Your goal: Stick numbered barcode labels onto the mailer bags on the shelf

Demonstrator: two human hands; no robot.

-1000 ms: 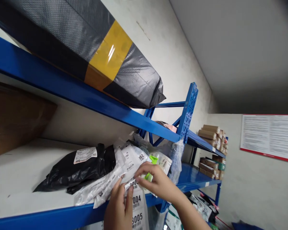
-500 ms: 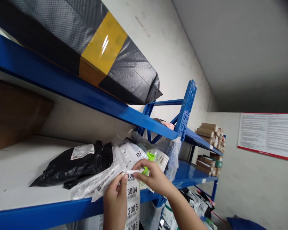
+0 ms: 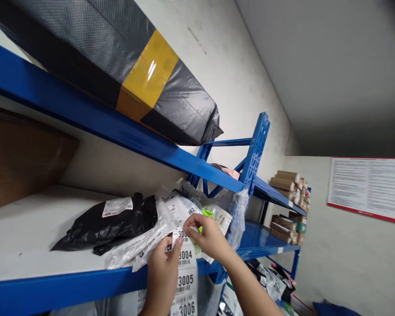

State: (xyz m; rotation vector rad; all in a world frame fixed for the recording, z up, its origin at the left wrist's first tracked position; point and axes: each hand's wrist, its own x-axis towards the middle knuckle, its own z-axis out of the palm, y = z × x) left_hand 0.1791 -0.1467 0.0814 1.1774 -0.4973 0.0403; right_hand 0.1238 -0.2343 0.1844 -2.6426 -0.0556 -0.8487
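Note:
A long strip of white barcode labels (image 3: 186, 281), with printed numbers such as 3004, 3005 and 3006, hangs down in front of the shelf edge. My left hand (image 3: 163, 270) grips the strip near its top, thumb over its left side. At the top label, my right hand (image 3: 207, 232) pinches the upper right corner between thumb and fingertips. Just behind the hands lie white plastic mailing bags (image 3: 151, 239), one bearing a label that ends in 02. To their left is a black plastic parcel (image 3: 110, 221) with a white label on it.
The blue shelf rail (image 3: 66, 289) runs below the parcels. Overhead, a large black-wrapped package (image 3: 184, 103) with yellow tape rests on the upper shelf. A brown carton (image 3: 23, 153) stands at left. Stacked small boxes (image 3: 286, 182) fill the farther rack, and a notice board (image 3: 368, 188) hangs on the wall.
Both hands and the label strip have shifted slightly right in view, and the strip sits a little higher. The right fingers have moved up to the top label's corner. The camera has turned a little.

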